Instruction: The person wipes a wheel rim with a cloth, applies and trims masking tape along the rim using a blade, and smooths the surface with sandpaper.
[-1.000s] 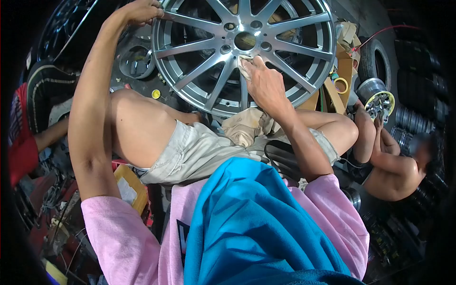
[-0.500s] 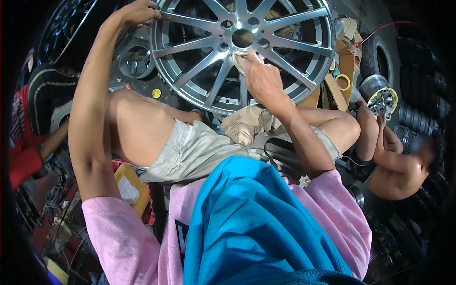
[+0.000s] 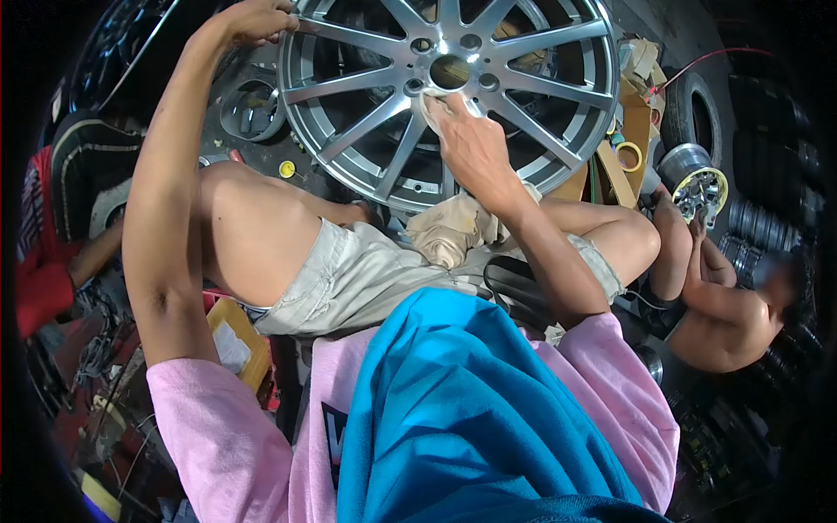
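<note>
The left hand (image 3: 266, 21) curls on the edge of the alloy wheel (image 3: 366, 129) beyond the bent legs (image 3: 261, 199), apparently steadying it while the right hand (image 3: 478, 150), partly closed, presses a pale cloth (image 3: 431, 112) against its hub (image 3: 445, 46).

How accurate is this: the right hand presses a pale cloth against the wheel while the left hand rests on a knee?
One slip: the head view shows the left hand at the edge of the wheel, not on a knee. The rest stands.
</note>
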`<state>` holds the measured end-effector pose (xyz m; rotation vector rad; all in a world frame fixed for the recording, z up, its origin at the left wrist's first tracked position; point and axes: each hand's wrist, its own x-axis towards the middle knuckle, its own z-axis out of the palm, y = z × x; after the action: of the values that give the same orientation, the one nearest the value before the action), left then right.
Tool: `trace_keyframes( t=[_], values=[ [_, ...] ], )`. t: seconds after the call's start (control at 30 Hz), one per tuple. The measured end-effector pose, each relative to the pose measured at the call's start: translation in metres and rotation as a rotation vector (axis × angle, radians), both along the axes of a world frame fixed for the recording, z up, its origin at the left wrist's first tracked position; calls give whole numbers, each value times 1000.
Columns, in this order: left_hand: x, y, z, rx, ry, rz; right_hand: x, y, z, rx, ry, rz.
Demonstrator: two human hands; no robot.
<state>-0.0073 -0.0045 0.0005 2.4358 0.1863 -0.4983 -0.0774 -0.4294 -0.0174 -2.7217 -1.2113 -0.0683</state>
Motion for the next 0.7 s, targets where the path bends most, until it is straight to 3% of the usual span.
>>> trace_keyframes(
  t=[0.1,0.2,0.4,0.53,0.7],
  values=[
    [6,4,-2,61,33,-53,1,12,5,-46,16,-31],
    [5,10,0,-54,92,-35,3,10,9,-78,56,-47],
    [-1,4,-4,-37,-20,-1,16,2,33,152,116,-123],
    [10,12,-2,31,87,-90,31,8,30,176,58,-131],
    [0,4,2,-27,32,-39,36,28,15,159,-5,-153]
  ],
)
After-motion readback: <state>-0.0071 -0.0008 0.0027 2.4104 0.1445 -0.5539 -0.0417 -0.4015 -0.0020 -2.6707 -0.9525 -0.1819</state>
